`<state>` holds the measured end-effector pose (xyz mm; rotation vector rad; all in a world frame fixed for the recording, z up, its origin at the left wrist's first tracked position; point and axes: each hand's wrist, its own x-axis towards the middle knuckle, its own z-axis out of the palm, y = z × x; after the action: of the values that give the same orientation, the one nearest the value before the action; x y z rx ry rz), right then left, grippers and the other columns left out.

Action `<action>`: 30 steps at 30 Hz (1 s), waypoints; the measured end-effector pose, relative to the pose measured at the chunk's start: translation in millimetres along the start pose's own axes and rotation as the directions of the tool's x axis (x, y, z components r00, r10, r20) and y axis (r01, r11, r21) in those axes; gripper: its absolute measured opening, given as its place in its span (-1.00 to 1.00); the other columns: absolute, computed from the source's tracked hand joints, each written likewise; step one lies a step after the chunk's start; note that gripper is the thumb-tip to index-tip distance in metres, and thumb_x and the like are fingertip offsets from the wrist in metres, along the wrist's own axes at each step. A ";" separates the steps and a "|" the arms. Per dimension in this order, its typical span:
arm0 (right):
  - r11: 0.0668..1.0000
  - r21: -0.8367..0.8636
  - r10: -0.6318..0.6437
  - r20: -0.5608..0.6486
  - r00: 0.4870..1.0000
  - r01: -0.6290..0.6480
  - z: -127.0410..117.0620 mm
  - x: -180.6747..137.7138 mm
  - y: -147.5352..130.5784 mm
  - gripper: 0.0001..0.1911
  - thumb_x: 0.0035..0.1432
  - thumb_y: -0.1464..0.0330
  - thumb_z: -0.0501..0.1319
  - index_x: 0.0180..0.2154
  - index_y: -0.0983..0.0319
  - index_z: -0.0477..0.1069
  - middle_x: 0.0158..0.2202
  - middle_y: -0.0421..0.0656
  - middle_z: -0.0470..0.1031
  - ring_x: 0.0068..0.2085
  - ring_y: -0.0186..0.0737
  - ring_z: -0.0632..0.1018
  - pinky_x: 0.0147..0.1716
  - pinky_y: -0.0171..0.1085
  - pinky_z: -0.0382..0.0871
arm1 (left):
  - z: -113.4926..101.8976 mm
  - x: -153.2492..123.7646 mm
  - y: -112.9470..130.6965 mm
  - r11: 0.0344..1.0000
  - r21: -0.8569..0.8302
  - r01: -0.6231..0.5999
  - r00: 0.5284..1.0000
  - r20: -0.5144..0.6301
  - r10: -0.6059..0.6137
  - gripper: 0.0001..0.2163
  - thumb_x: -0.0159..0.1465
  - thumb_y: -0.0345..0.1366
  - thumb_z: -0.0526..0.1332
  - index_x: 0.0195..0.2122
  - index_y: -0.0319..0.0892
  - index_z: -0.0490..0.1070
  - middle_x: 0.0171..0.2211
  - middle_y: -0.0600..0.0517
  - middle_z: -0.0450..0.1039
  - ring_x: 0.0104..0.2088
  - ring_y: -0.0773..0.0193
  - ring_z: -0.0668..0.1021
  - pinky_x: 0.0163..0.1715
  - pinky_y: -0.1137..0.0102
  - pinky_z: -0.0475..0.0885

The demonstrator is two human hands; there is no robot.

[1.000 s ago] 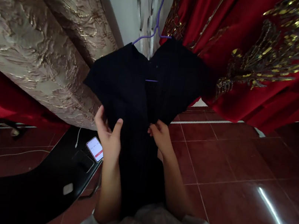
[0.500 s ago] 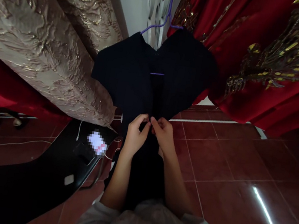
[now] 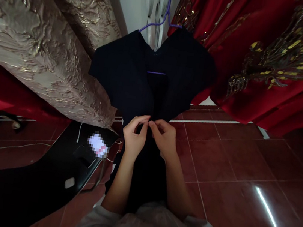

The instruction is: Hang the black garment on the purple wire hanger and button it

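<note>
A dark navy garment (image 3: 123, 71) with short sleeves and an open front hangs on a purple hanger (image 3: 167, 15). At the lower part of its front opening, my left hand (image 3: 136, 134) is closed in a pinch on the garment's edge. Close beside it, my right hand (image 3: 164, 135) pinches the other edge, thumb and forefinger together. The fingertips of both hands almost meet. Any button or fastener between them is too dark and small to make out.
To the left stands a glossy black table (image 3: 45, 173) with a lit phone (image 3: 98, 145), a dark phone-like slab (image 3: 84, 154) and a small white case (image 3: 69, 182). Embossed beige fabric (image 3: 71, 56) hangs at left, red sequinned fabric (image 3: 277, 71) at right. Red tiles (image 3: 227, 193) cover the floor.
The view has shifted slightly, so the garment and hanger sit a little further left. My hands stay pinched at the front opening, with the fingers slightly rearranged.
</note>
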<state>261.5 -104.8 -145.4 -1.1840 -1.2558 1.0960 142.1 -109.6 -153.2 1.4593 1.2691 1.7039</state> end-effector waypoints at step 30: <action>0.874 0.282 -0.405 -0.029 0.914 0.396 -9.5 115.6 -133.3 -0.75 0.33 0.26 0.25 -0.41 0.21 0.42 -0.64 -0.31 0.37 -0.68 -0.45 0.28 -0.68 -0.38 0.07 | 22.1 152.1 89.0 0.803 0.215 -0.556 0.831 0.176 0.528 -0.76 0.53 -0.10 0.10 -0.06 -0.07 0.49 -0.16 -0.02 0.49 -0.09 0.19 0.56 0.00 0.26 0.47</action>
<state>269.3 -2.6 -1.6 -0.6517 -1.2495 0.9434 139.0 -6.4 -8.6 2.2128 1.1048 1.8134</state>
